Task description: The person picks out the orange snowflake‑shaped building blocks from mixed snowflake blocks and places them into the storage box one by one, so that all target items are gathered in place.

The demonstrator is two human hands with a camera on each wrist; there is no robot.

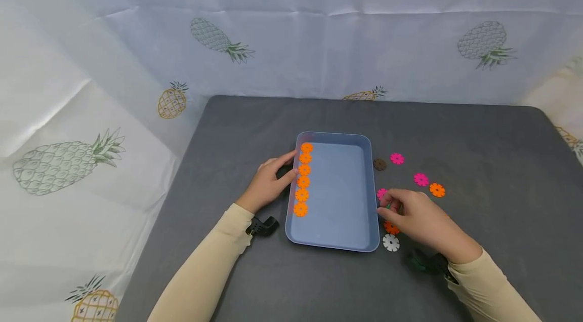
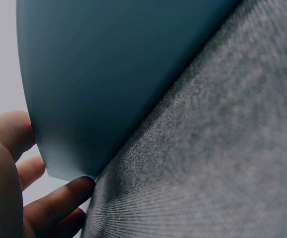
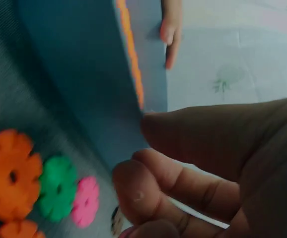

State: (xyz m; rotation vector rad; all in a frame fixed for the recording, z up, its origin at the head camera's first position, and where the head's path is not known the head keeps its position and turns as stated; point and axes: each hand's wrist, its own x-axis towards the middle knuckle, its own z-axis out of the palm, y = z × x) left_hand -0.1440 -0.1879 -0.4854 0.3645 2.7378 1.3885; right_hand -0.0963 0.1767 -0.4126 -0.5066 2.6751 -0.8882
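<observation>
A blue-grey tray (image 1: 337, 195) lies on the dark table, with a column of several orange notched plastic discs (image 1: 303, 182) along its left side. My left hand (image 1: 269, 180) touches the tray's left wall; the left wrist view shows fingertips (image 2: 86, 184) against its outer face. Beside the right wall is my right hand (image 1: 412, 215), its fingers bent and thumb apart from the index finger. Between them no disc shows. Under and near that hand lie an orange disc (image 3: 12, 176), a green disc (image 3: 58, 188) and a pink disc (image 3: 85, 202).
More loose discs lie right of the tray: a white disc (image 1: 390, 242), a brown disc (image 1: 379, 164), a pink disc (image 1: 397, 158), another pink disc (image 1: 421, 179) and an orange disc (image 1: 437, 190). A pineapple-print cloth (image 1: 291, 53) hangs behind the grey table (image 1: 255, 129).
</observation>
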